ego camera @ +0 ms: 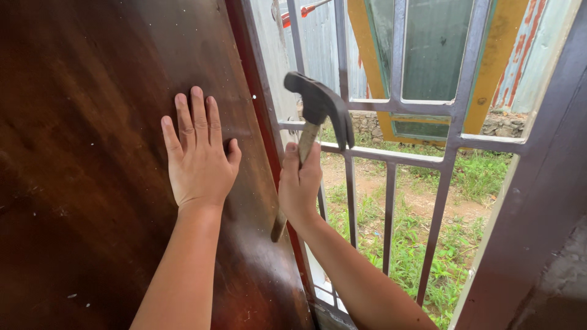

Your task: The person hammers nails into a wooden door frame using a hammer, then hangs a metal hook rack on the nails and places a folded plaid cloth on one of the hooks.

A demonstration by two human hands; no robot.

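The left hand (199, 156) lies flat, fingers spread and extended, its grip apart and pressed palm-down against a large dark brown wooden board (92, 165) that stands upright and fills the left half of the view. The board's surface is glossy, speckled with small pale flecks. Just to the right, the right hand (299, 183) has its grip clamped around the worn wooden handle of a claw hammer with a dark metal head (321, 104); the handle runs up through the fist, its butt end poking out below the palm, and the head sits above the hand with the claw curving down to the right (the striking face points toward the board's edge). The hammer head hangs near the board's right edge, beside a reddish-brown frame strip (263, 122), though whether it touches is unclear. Behind the hammer stands a grey metal window grille (391, 159) of vertical and horizontal bars. Through it show green grass (465, 244), a patch of bare dirt and a yellow-framed panel (428, 61) leaning outside.
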